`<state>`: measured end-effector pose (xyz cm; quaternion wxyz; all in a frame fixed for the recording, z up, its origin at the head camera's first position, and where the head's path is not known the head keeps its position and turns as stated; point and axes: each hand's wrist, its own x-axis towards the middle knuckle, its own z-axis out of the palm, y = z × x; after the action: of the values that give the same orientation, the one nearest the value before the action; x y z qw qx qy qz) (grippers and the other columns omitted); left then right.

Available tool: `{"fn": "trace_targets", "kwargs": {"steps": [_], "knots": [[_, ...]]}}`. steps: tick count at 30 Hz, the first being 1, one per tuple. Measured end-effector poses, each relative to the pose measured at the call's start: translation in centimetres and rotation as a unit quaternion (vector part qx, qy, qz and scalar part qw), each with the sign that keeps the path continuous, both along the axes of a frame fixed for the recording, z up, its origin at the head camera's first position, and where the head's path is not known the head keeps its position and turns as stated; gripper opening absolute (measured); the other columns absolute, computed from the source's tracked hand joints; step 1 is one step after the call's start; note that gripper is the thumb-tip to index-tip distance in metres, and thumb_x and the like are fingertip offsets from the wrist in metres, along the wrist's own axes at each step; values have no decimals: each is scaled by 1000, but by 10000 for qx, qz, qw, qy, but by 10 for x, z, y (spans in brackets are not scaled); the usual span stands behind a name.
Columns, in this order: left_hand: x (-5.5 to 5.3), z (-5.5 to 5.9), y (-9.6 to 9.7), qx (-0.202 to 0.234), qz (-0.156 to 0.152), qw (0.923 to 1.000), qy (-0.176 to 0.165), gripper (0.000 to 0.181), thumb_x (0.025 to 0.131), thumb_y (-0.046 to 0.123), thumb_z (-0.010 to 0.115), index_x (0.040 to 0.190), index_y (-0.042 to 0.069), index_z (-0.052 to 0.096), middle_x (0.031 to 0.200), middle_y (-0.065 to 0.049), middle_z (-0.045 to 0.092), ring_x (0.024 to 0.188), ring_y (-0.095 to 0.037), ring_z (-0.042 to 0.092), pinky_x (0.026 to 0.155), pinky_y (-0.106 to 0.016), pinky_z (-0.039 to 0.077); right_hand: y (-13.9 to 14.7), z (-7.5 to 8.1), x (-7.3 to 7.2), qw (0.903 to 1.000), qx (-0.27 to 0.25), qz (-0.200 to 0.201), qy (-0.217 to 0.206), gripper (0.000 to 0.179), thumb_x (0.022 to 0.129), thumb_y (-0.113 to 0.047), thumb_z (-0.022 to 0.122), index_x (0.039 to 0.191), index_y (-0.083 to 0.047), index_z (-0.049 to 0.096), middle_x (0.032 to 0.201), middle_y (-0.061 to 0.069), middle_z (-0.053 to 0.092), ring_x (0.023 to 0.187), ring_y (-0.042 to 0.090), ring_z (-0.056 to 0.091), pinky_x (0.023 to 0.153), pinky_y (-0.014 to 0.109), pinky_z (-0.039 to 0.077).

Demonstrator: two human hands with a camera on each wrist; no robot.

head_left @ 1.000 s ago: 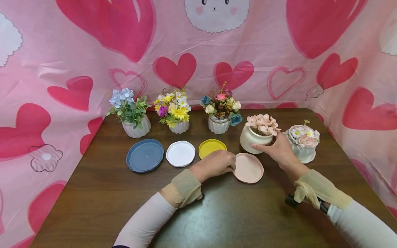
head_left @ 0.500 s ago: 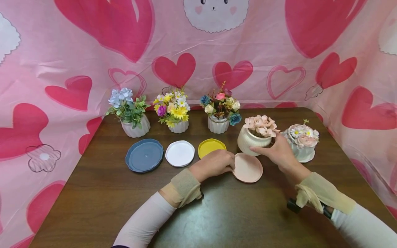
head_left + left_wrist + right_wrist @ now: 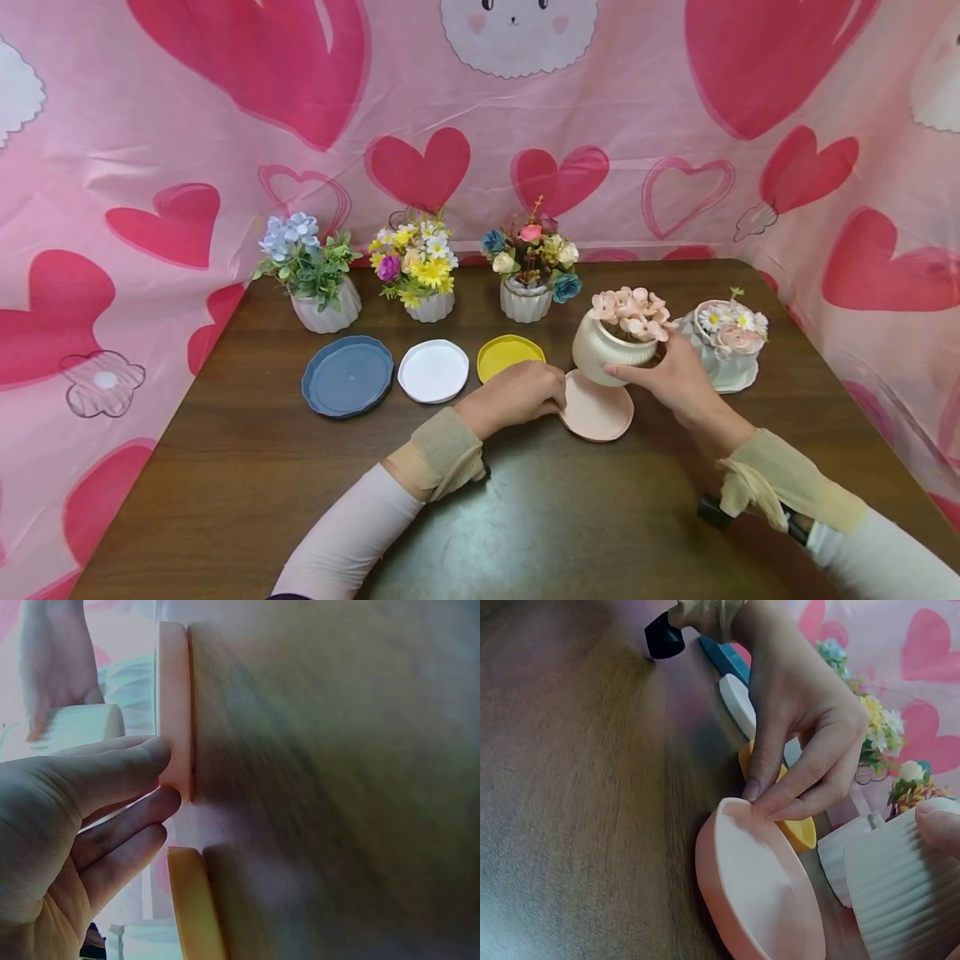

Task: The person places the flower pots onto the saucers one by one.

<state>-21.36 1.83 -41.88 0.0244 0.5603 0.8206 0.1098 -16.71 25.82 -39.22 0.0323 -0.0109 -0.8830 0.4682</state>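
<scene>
My left hand (image 3: 517,397) pinches the left rim of a pale pink plant saucer (image 3: 598,418) between thumb and fingertips; the right wrist view shows that pinch on the saucer wall (image 3: 711,877). In my right hand (image 3: 681,377) is a ribbed cream flower pot (image 3: 600,348) with pink artificial flowers (image 3: 634,313). The pot tilts slightly and is held over the saucer's back edge; its base overlaps the saucer in the head view. The right wrist view shows the pot (image 3: 904,892) apart from the saucer, with the saucer's inside bare.
To the left lie yellow (image 3: 510,354), white (image 3: 433,372) and blue (image 3: 347,377) saucers. Behind them stand pots with mixed roses (image 3: 527,302), yellow flowers (image 3: 429,307) and blue flowers (image 3: 327,308). At the right, a pot of daisies (image 3: 729,350) sits on a pale saucer (image 3: 738,382).
My right hand has brought the cream pot forward and slightly left, from behind the pink saucer to over its back edge. The left hand keeps its pinch on the saucer.
</scene>
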Motion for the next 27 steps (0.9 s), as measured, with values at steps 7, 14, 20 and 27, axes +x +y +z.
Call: {"fn": "trace_targets", "kwargs": {"steps": [7,14,20,27], "knots": [[0,-1,1,-24,18,10000,-30,8,90,19,72,87,22,79,90,8,70,83,-5,61,78,-19,49,-3,-1,8,10000,27,12,83,91,74,-32,87,147,-6,39,139,12,55,114,1,49,93,10,36],[0,0,0,-18,40,10000,-26,8,90,19,72,85,22,78,87,8,69,81,-6,60,76,-19,48,-4,-4,13,9999,19,101,138,91,74,-31,88,147,-7,39,139,12,56,113,-3,48,93,9,36],[0,1,1,-47,48,10000,-32,8,90,20,72,85,22,78,87,8,69,80,-6,59,75,-18,47,-4,-3,18,9999,80,63,-57,91,74,-34,87,146,-4,40,138,14,56,115,5,50,90,7,37],[0,0,0,-5,88,9999,-131,9,90,19,72,84,21,78,86,8,68,78,-6,58,73,-17,46,-5,2,21,9997,-6,79,-219,97,75,-34,87,150,-5,33,144,16,51,130,25,47,103,24,38]]}}
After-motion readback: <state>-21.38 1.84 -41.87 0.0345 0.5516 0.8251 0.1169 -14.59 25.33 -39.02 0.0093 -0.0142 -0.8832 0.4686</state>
